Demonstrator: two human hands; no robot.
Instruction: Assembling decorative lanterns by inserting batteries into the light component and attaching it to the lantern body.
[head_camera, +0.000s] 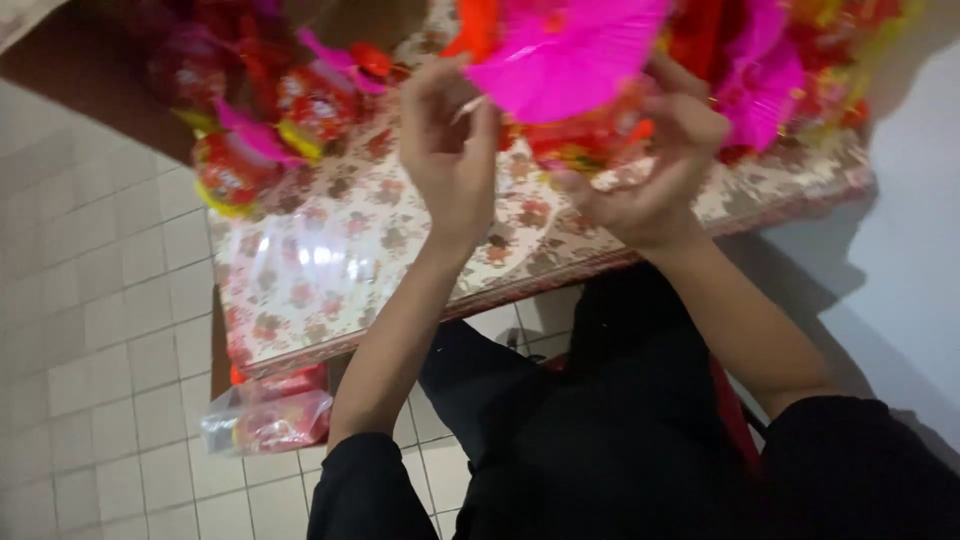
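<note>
Bright pink pleated paper fan (565, 55), spread wide, pinched at left by left hand (450, 150), gripped below by right hand (650, 165).

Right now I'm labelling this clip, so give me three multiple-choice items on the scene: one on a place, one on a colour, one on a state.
1. Where does the clear plastic bag of red packets lie?
A. on the tiled floor under the table edge
B. on the tabletop
C. on the person's lap

2. What colour is the pleated paper fan between the hands?
A. green
B. bright pink
C. white

3. How are the hands?
A. both flat on the table
B. both raised, fingers on the fan
C. one hanging down

Answers:
1 A: the bag sits on the tiles below the floral table cover.
2 B: the fan is bright pink.
3 B: left hand and right hand are lifted at its lower edge.
</note>
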